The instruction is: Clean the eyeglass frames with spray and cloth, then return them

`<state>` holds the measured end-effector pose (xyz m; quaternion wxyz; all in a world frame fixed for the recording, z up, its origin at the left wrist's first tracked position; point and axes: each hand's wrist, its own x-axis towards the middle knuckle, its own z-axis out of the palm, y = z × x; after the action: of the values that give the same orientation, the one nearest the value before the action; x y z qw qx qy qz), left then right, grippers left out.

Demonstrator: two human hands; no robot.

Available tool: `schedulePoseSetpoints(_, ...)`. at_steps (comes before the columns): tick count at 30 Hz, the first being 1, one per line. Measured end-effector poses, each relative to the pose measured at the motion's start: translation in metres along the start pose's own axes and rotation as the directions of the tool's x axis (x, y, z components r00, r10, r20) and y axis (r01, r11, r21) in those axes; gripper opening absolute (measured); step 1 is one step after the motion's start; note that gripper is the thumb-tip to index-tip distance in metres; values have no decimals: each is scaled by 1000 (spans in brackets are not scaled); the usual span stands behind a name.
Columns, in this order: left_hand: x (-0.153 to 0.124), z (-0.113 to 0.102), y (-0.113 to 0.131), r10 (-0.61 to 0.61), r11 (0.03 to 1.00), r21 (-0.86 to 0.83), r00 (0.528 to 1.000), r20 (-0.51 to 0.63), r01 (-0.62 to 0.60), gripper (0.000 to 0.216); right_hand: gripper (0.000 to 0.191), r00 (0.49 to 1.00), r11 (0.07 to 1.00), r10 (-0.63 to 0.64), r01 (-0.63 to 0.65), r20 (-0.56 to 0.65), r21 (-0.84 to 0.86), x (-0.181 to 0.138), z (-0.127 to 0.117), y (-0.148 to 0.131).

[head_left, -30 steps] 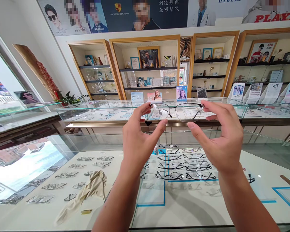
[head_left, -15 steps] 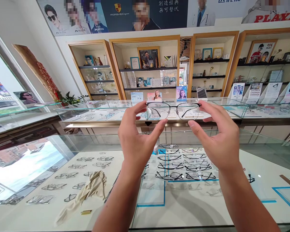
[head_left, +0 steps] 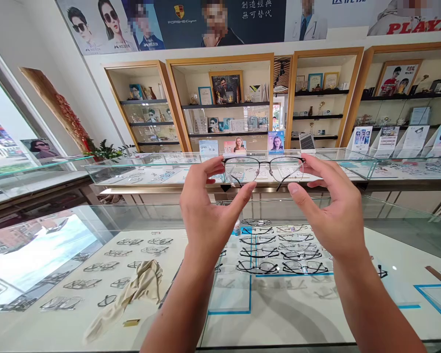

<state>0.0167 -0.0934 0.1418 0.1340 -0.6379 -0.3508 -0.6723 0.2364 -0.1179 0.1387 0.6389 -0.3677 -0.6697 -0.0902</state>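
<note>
A pair of eyeglasses [head_left: 264, 163] with a dark upper rim and clear lenses is held up in front of me, level, above the glass display case. My left hand [head_left: 213, 201] grips its left end with the fingers, the thumb pointing in below the left lens. On the other side my right hand [head_left: 329, 206] holds the right end the same way. Both temples fold down behind the lenses, partly seen through them. Several rows of eyeglasses [head_left: 263, 267] lie below, between my forearms.
A beige cloth [head_left: 147, 287] lies on the near glass case [head_left: 290, 323], close to a small gold-coloured piece [head_left: 131, 322]. A small white bottle [head_left: 237, 227] stands behind my left wrist. Beyond runs another glass counter [head_left: 150, 174], with wooden wall shelves [head_left: 220, 58] behind.
The glasses have tilted slightly, so the temples now show lower behind the lenses. Both hands keep their hold in nearly the same place.
</note>
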Motion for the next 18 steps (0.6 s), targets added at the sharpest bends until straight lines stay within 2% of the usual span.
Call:
schedulePoseSetpoints(5,0,2,-3,-14,999,-33,1000,11,14,59,47,1000,1000,-17,17,-13,2,0,0,-1)
schedulePoseSetpoints(12,1,5,-8,-85,991,-91,991,100,95,59,48,971,983,-179,171,-155,-65,1,3,-1)
schedulePoseSetpoints(18,1,6,-8,-78,991,-106,993,83,87,60,49,966,978,-205,197,-157,-60,0,4,-1)
